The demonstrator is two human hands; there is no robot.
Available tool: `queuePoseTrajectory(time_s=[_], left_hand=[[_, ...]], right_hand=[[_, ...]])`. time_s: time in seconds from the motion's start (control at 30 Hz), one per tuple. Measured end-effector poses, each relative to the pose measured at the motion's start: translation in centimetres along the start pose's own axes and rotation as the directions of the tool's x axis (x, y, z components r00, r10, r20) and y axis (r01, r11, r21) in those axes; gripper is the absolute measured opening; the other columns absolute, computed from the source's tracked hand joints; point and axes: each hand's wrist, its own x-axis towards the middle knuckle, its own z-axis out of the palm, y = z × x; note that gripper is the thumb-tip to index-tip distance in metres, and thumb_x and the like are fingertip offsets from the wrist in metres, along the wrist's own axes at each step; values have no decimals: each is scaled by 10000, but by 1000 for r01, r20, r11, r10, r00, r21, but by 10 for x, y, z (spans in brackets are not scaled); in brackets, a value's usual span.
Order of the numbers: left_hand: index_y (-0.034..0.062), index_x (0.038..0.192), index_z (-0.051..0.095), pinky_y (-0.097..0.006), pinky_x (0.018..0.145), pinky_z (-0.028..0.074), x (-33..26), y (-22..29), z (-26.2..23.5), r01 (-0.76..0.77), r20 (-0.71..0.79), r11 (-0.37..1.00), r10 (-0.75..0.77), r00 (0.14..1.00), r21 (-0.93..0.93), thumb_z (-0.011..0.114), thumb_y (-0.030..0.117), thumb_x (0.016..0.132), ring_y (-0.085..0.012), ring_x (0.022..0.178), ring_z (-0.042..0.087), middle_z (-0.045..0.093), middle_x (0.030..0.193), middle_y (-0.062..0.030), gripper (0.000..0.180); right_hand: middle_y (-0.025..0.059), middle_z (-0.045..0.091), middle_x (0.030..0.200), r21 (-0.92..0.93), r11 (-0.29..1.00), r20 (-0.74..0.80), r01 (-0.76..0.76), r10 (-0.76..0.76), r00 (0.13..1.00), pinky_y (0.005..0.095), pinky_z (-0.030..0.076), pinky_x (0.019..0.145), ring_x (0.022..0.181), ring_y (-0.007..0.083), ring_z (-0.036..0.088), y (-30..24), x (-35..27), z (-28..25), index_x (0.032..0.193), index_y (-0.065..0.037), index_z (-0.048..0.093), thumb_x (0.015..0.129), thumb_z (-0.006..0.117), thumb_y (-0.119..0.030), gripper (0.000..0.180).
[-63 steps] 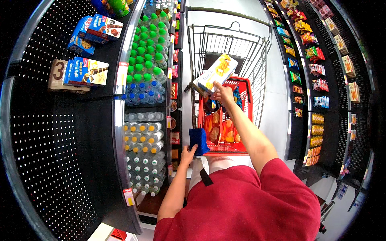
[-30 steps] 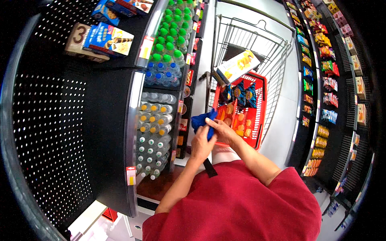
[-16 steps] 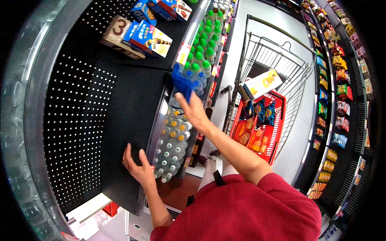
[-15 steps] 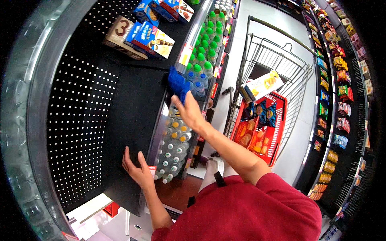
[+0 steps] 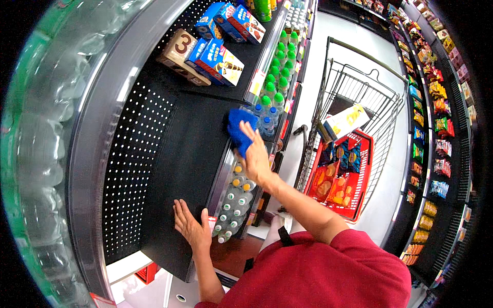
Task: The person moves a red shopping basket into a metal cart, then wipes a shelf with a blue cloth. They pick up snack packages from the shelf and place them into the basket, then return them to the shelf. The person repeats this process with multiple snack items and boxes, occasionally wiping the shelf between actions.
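My right hand point(image 5: 257, 160) presses a blue cloth point(image 5: 237, 128) onto the front edge of a black shelf point(image 5: 187, 136). Its fingers lie along the cloth and partly cover it. Nearer to me, my left hand point(image 5: 192, 228) rests on the same shelf by the front edge, fingers stretched out and holding nothing. Just past the cloth stand boxes on the shelf: a blue snack box point(image 5: 218, 61) and a brown and beige box point(image 5: 181, 57). Below the shelf edge are bottles with yellow caps point(image 5: 239, 180), white caps point(image 5: 233, 211) and green caps point(image 5: 277, 74).
On the right stands a wire shopping cart point(image 5: 382, 77) holding a red basket point(image 5: 365, 169) with snack bags and a yellow and white box point(image 5: 346, 122). Across the aisle run shelves of bagged snacks point(image 5: 439, 126). A perforated back panel point(image 5: 126, 179) borders the shelf on the left.
The view has shifted, moving the scene right and down in the picture. The cloth under my right hand has moved slightly inward from the shelf's edge. My left hand stays on the shelf.
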Motion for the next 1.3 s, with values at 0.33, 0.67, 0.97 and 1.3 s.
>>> queuePoseTrajectory(time_s=[0.33, 0.67, 0.97, 1.3], left_hand=[[18, 1557, 340, -505, 1178, 238, 1, -13, 0, -49, -33, 997, 47, 998, -55, 442, 386, 1056, -354, 1483, 305, 318, 1625, -184, 630], [75, 1465, 524, -477, 1168, 262, 2, -36, -8, -20, -31, 933, 9, 999, -360, 277, 404, 1093, -315, 1429, 381, 426, 1575, -116, 554], [33, 1247, 662, -455, 1104, 350, -78, -83, -25, -7, -426, 856, -250, 869, -518, 233, 326, 1111, -324, 1245, 543, 644, 1292, -150, 537], [-12, 1178, 687, -399, 1006, 453, -186, -145, -44, 51, -363, 455, -768, 528, -889, 284, 421, 1083, -259, 1132, 638, 705, 1188, -157, 599]], right_hand=[[218, 330, 1603, 11, 999, -16, -42, 42, 999, 552, 264, 1213, 1479, 426, 304, -27, -14, 5, 1463, 53, 388, 896, 676, -95, 653], [253, 376, 1542, 95, 982, 257, 161, -181, 949, 521, 356, 1146, 1355, 465, 406, -108, -109, 4, 1154, 127, 590, 829, 719, -83, 408], [297, 490, 1330, 241, 947, 363, 211, -290, 886, 495, 504, 946, 1169, 469, 517, -162, -148, 12, 937, 124, 653, 864, 718, -159, 299], [348, 583, 1125, 536, 740, 407, 407, -648, 643, 473, 574, 839, 1024, 496, 619, -227, -220, 62, 801, 92, 660, 853, 737, -151, 261]])
